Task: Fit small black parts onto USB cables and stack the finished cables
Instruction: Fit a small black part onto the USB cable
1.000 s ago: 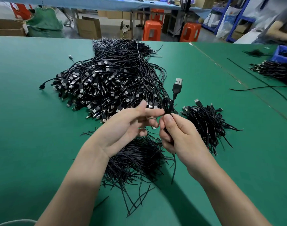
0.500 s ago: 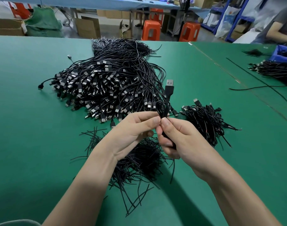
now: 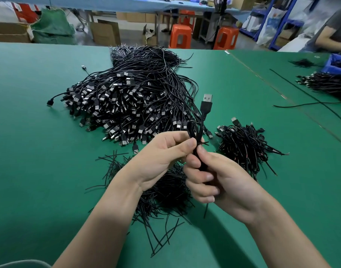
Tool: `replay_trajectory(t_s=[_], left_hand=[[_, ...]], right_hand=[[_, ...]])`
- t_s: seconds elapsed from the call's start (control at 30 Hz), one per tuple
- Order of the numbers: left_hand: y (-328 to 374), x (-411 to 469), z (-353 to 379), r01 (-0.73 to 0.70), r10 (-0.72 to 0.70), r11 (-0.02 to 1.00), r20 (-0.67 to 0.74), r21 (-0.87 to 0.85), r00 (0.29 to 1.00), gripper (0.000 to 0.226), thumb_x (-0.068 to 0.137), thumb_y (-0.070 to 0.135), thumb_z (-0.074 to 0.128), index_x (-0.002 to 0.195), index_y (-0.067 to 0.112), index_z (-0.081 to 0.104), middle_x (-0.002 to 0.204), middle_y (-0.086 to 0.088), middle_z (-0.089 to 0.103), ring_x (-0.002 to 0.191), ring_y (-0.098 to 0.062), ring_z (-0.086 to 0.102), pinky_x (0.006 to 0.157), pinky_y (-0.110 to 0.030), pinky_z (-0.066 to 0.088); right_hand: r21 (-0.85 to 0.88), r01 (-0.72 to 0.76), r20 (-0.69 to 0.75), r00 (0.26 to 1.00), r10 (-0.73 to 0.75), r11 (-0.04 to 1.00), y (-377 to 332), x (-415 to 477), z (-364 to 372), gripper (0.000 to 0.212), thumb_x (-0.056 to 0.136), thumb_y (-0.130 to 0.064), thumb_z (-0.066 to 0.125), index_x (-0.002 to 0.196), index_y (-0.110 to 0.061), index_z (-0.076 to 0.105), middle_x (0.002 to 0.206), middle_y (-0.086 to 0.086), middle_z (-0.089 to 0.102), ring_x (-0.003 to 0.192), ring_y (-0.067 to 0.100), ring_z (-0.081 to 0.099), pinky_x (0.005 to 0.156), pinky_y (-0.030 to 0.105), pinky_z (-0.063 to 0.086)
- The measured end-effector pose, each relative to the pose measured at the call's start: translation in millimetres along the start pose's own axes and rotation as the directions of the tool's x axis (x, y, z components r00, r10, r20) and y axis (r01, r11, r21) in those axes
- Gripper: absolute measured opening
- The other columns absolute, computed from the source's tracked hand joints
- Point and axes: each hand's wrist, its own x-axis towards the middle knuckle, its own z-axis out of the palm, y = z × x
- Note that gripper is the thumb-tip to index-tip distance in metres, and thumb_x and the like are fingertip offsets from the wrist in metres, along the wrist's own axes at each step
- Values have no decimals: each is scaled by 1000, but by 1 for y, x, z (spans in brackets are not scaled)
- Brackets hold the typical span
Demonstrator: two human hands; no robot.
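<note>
Nearest us, a scatter of thin black tie strips (image 3: 165,192) lies on the green bench (image 3: 40,171). Above it, the right hand (image 3: 223,182) grips a coiled black USB cable (image 3: 203,120), fingers curled round the bundle, plug standing upright. The left hand (image 3: 161,153) pinches the bundle's waist. Just right sits a small heap of bundled cables (image 3: 245,144); beyond, the big pile of loose USB cables (image 3: 127,101).

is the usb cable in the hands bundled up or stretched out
Bundled: the USB cable is folded into loops gripped by the right hand, plug pointing up, left hand pinching it.
</note>
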Motion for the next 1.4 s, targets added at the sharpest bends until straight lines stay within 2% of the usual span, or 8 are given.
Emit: replay_trajectory(t_s=[0.47,0.6,0.7,0.87,0.97,1.1,1.23,1.4], left_hand=[[9,0,5,-62,76,920,-21,386,997,39,108,25,47,101,-13,53,75,-6,56,64,-9,56,74,-27,45],[10,1,5,6,50,881,-107,473,993,35,111,18,44,82,28,62,77,17,60,76,-2,56,77,-20,44],[12,1,2,46,13,877,-119,478,993,39,111,23,47,82,37,69,81,19,63,84,-1,58,85,-25,44],[9,2,2,94,-66,881,-77,463,995,47,98,46,53,96,0,62,85,-1,50,84,-13,42,83,-38,36],[7,3,2,107,-78,895,-84,433,993,64,95,52,54,113,-9,59,99,-4,52,95,-17,43,91,-40,33],[5,4,7,1,55,906,-120,424,991,28,103,35,56,86,19,70,75,12,56,72,-3,49,72,-23,41],[-2,9,15,-122,327,794,-250,595,911,13,98,22,69,105,13,75,96,-7,63,87,-15,58,77,-31,47],[-7,8,19,-173,478,674,-245,718,843,16,97,16,72,111,18,77,74,0,68,67,-17,64,66,-34,54]], right_hand=[[-324,77,-274,947,-171,943,6,3,6,33,106,-37,45,88,-13,58,64,4,46,51,19,42,53,30,42],[-785,53,-399,720,-568,617,10,7,1,19,100,-43,57,98,-25,63,76,-4,66,68,14,66,68,36,54],[-952,43,-231,545,-806,302,9,7,-5,15,94,-43,67,99,-38,54,90,-14,64,80,9,66,64,16,48],[-985,145,161,537,-828,-97,-2,12,-17,9,99,-23,68,95,-15,67,90,-11,65,81,4,58,71,15,43],[-985,165,47,526,-849,48,-4,14,-15,7,96,-17,71,91,-19,67,82,-15,66,75,5,61,68,10,42],[-882,210,-293,458,-839,423,1,20,-6,16,94,-21,68,81,-29,63,73,-11,64,64,7,55,62,21,43],[-554,350,-603,456,-654,755,2,28,2,16,100,-16,64,84,-15,62,62,-6,55,54,9,43,52,23,38],[-261,409,-704,540,-462,875,-3,33,4,19,100,-2,56,84,-11,57,56,-5,52,45,6,38,45,16,32]])
